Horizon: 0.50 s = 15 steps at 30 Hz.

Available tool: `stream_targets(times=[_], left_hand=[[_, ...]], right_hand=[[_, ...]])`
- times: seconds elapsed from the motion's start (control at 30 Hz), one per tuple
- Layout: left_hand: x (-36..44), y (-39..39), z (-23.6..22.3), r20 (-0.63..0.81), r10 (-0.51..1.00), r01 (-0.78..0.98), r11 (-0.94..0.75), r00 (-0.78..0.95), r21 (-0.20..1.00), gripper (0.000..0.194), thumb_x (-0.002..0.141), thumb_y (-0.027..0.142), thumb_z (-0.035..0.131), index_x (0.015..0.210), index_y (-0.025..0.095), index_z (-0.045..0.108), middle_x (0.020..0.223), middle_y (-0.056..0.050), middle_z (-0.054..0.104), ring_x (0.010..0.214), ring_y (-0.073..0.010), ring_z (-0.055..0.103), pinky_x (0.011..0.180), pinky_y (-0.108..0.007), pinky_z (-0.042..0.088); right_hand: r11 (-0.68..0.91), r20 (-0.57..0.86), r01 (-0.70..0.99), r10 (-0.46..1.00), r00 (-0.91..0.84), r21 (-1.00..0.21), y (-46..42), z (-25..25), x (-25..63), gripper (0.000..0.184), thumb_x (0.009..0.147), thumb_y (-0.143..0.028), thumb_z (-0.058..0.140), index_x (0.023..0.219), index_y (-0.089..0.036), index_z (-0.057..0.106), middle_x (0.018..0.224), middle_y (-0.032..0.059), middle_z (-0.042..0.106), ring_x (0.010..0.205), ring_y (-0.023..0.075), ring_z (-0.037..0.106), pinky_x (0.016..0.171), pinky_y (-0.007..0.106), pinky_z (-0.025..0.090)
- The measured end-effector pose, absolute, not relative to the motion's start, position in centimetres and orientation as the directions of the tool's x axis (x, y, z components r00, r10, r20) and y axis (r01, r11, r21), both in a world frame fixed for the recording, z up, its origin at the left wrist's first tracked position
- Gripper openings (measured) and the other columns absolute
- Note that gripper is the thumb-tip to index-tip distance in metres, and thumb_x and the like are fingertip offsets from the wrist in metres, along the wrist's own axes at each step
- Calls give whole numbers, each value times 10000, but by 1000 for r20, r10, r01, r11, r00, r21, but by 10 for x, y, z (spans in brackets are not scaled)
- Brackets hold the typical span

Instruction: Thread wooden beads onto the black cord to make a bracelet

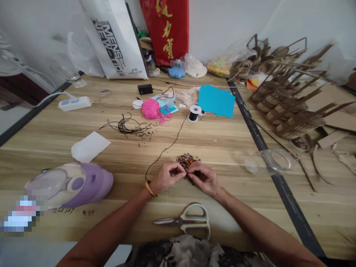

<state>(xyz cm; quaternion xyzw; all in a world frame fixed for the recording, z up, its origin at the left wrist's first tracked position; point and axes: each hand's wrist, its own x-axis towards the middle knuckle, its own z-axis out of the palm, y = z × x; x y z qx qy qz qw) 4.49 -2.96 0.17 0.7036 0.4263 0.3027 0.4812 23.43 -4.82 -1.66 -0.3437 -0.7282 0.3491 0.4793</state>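
Observation:
Over a small pile of multicoloured beads [185,159], both hands meet in pinches, their fingertips almost touching. My left hand [164,178], with a gold bangle on the wrist, is closed on a thin black cord [175,140]. That cord curves from a white-rimmed spool [194,115] down to the left hand, and its end at the fingers is too fine to make out. My right hand [205,178] pinches a tiny reddish bead [188,171]. White-handled scissors [185,221] lie on the table nearer to me, blades pointing left.
A purple and cream appliance [86,185] stands at left, near a white paper [91,147]. Cut black cords [125,126], pink yarn [150,109] and blue sheets [216,101] lie farther back. At right are a clear round container [274,161] and small woven baskets [289,111].

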Motion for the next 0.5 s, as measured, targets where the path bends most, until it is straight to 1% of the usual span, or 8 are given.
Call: stream_targets(times=[0.2, 0.5], left_hand=[[45, -30, 1, 25, 886, 306, -187, 463, 934, 95, 764, 212, 606, 711, 145, 647, 681, -14, 664, 632, -119, 556, 621, -223, 427], [45, -29, 2, 27, 885, 296, -184, 465, 937, 106, 765, 218, 610, 702, 138, 642, 665, -13, 652, 623, -117, 550, 603, -217, 416]], right_hand=[[523, 456, 173, 832, -315, -834, -48, -17, 234, 70, 872, -211, 579, 915, -191, 631, 823, 72, 650, 789, 177, 614, 758, 344, 505], [531, 465, 151, 823, -325, -834, -47, -16, 235, 78, 863, -180, 585, 925, -191, 631, 829, 69, 641, 796, 177, 608, 754, 338, 497]])
